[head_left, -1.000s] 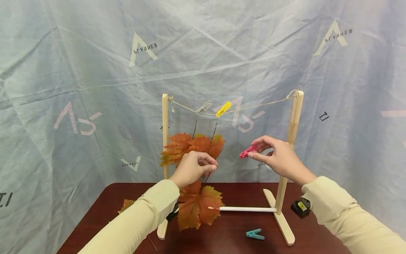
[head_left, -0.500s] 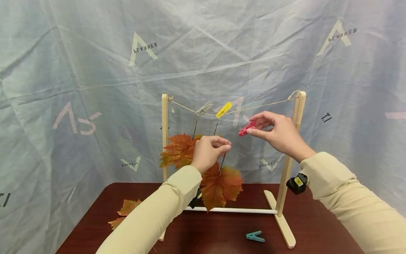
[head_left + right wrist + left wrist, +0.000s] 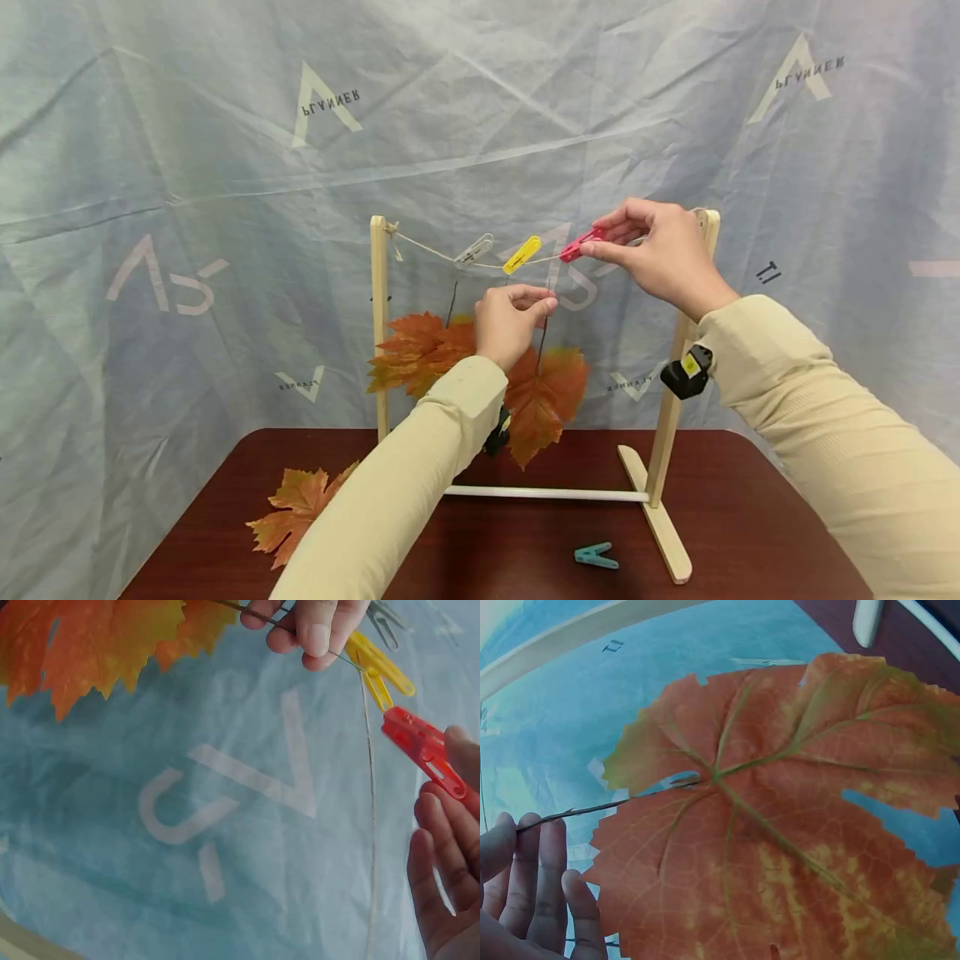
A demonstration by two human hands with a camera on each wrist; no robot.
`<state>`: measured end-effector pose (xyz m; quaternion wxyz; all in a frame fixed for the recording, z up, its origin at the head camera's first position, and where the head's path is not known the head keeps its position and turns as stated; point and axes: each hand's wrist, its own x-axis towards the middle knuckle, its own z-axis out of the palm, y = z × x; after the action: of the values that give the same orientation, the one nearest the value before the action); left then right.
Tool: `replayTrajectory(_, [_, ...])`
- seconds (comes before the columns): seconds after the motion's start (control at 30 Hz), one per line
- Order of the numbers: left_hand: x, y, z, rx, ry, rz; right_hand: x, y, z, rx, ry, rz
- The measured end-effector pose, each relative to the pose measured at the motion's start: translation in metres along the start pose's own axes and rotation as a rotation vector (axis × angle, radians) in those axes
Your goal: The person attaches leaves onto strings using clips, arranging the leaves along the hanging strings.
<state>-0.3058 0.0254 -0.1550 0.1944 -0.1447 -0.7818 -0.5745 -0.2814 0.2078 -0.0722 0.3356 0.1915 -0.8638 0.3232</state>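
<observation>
My left hand (image 3: 513, 323) pinches the thin dark stem (image 3: 574, 812) of an orange artificial maple leaf (image 3: 542, 404), which hangs below the fingers. A red clothespin (image 3: 581, 245) is held between the thumb and fingers of my right hand (image 3: 660, 250), close to the string (image 3: 431, 248). In the right wrist view, the stem's tip points toward a yellow clothespin (image 3: 379, 671), and the red clothespin (image 3: 424, 750) is beside the string. The yellow clothespin (image 3: 522, 255) and a grey one (image 3: 474, 251) sit on the string, with leaves (image 3: 420, 350) hanging below, partly hidden by my left hand.
The string spans two wooden posts (image 3: 378, 333) joined low down by a white rod (image 3: 547, 494). On the dark red table (image 3: 465, 550) lie a teal clothespin (image 3: 596, 556) and another maple leaf (image 3: 296, 508), partly behind my left sleeve. A grey printed cloth (image 3: 225, 125) hangs behind.
Both hands have risen toward the string. The left brought its leaf up and rightward from low in front of the stand; the right lifted the red clothespin to string height.
</observation>
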Motion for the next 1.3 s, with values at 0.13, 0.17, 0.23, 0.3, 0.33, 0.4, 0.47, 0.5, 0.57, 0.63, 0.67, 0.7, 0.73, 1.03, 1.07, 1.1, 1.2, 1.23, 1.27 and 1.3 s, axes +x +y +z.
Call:
replayTrajectory(0.13, [0.007, 0.003, 0.004, -0.036, 0.039, -0.001, 0.009, -0.002, -0.005, -0.009, 0.003, 0.003])
replayTrajectory(0.17, [0.008, 0.003, 0.005, -0.038, 0.05, 0.001, 0.011, -0.003, -0.006, -0.014, -0.007, 0.014])
replayTrajectory(0.23, [0.011, 0.003, 0.006, -0.033, 0.07, -0.001, 0.014, -0.003, -0.007, -0.026, -0.033, 0.033])
replayTrajectory(0.3, [0.014, 0.003, 0.008, -0.021, 0.081, -0.006, 0.017, -0.004, -0.008, -0.027, -0.058, 0.052])
replayTrajectory(0.33, [0.015, 0.003, 0.008, -0.015, 0.085, -0.01, 0.019, -0.005, -0.007, -0.026, -0.068, 0.058])
replayTrajectory(0.4, [0.017, 0.003, 0.009, -0.012, 0.087, -0.018, 0.023, -0.005, -0.006, -0.011, -0.088, 0.057])
replayTrajectory(0.47, [0.02, 0.003, 0.01, -0.016, 0.09, -0.022, 0.026, -0.007, -0.004, 0.005, -0.099, 0.049])
replayTrajectory(0.5, [0.02, 0.004, 0.01, -0.022, 0.091, -0.026, 0.027, -0.007, -0.003, 0.011, -0.104, 0.044])
replayTrajectory(0.57, [0.022, 0.005, 0.011, -0.031, 0.09, -0.03, 0.029, -0.007, -0.001, 0.02, -0.112, 0.038])
replayTrajectory(0.63, [0.022, 0.006, 0.012, -0.037, 0.09, -0.034, 0.029, -0.007, 0.001, 0.016, -0.121, 0.04])
replayTrajectory(0.67, [0.023, 0.007, 0.013, -0.039, 0.089, -0.036, 0.029, -0.006, 0.001, 0.015, -0.126, 0.043])
replayTrajectory(0.7, [0.023, 0.008, 0.014, -0.042, 0.088, -0.039, 0.029, -0.006, 0.001, 0.012, -0.131, 0.047])
replayTrajectory(0.73, [0.023, 0.008, 0.014, -0.042, 0.088, -0.039, 0.029, -0.005, 0.002, 0.009, -0.136, 0.05])
replayTrajectory(1.03, [0.025, 0.007, 0.016, -0.044, 0.096, -0.042, 0.028, 0.002, 0.006, -0.017, -0.173, 0.063])
replayTrajectory(1.07, [0.025, 0.006, 0.016, -0.04, 0.095, -0.044, 0.027, 0.003, 0.006, -0.018, -0.177, 0.063])
replayTrajectory(1.1, [0.025, 0.006, 0.016, -0.04, 0.094, -0.042, 0.027, 0.004, 0.007, -0.019, -0.18, 0.063])
replayTrajectory(1.2, [0.025, 0.006, 0.014, -0.039, 0.09, -0.029, 0.027, 0.004, 0.008, -0.026, -0.184, 0.062])
replayTrajectory(1.23, [0.025, 0.005, 0.014, -0.039, 0.087, -0.023, 0.027, 0.004, 0.008, -0.028, -0.186, 0.063])
replayTrajectory(1.27, [0.024, 0.005, 0.013, -0.037, 0.084, -0.016, 0.026, 0.004, 0.008, -0.028, -0.189, 0.065])
replayTrajectory(1.3, [0.024, 0.005, 0.012, -0.034, 0.083, -0.008, 0.026, 0.004, 0.008, -0.03, -0.193, 0.068])
